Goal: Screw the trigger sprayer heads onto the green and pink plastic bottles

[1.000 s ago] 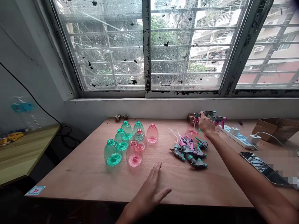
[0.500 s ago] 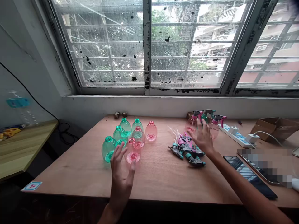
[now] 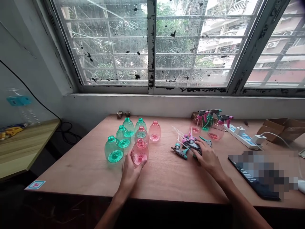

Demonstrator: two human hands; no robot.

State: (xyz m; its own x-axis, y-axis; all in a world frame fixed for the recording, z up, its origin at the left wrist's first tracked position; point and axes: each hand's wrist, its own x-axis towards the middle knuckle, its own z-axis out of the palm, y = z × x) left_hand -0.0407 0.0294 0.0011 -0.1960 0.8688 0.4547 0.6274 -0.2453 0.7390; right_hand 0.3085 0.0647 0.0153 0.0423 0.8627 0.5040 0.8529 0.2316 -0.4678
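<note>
My left hand point(image 3: 131, 168) wraps round the base of the nearest pink bottle point(image 3: 140, 152), which stands open-necked among several green bottles point(image 3: 113, 154) and pink ones on the wooden table point(image 3: 95, 171). My right hand point(image 3: 206, 157) rests on the pile of spray triggers point(image 3: 188, 145), fingers curled over one of them. Three finished bottles with triggers point(image 3: 212, 124) stand at the back right, apart from both hands.
A white power strip point(image 3: 240, 135) with a plugged charger lies at the back right, beside a cardboard box point(image 3: 281, 127). A blurred flat object point(image 3: 259, 178) lies near the right front edge. A second table point(image 3: 21, 149) stands to the left. The window sill runs behind.
My right hand drew back from the finished bottles at the rear onto the trigger pile. My left hand moved forward from the table and closed on the nearest pink bottle.
</note>
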